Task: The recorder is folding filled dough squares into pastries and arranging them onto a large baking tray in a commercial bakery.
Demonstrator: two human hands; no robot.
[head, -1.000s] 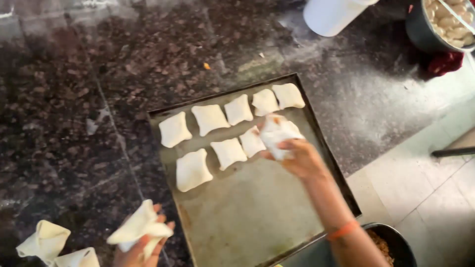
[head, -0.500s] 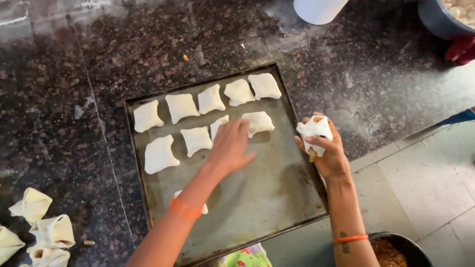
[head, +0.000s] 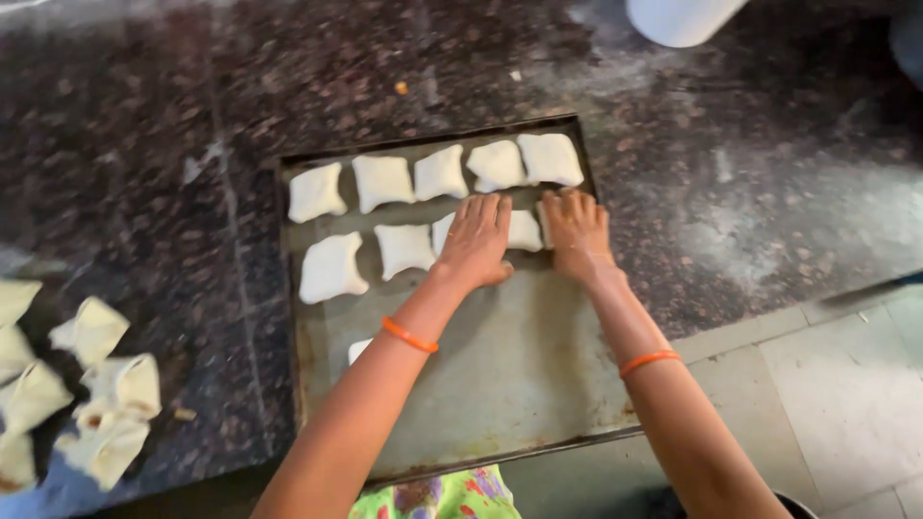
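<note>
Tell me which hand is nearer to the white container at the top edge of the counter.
Right. The right hand lies on the tray at its right side, below and a little left of the white container. The left hand lies farther left, mid-tray.

No packages, labels, signs or screens in view — none at all.

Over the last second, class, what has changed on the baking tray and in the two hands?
The right hand has brought its dough parcel down onto the tray, at the right end of the second row. The left hand has let go of its cone and now presses flat on that row. The top row of parcels and the folded cones stay put.
</note>
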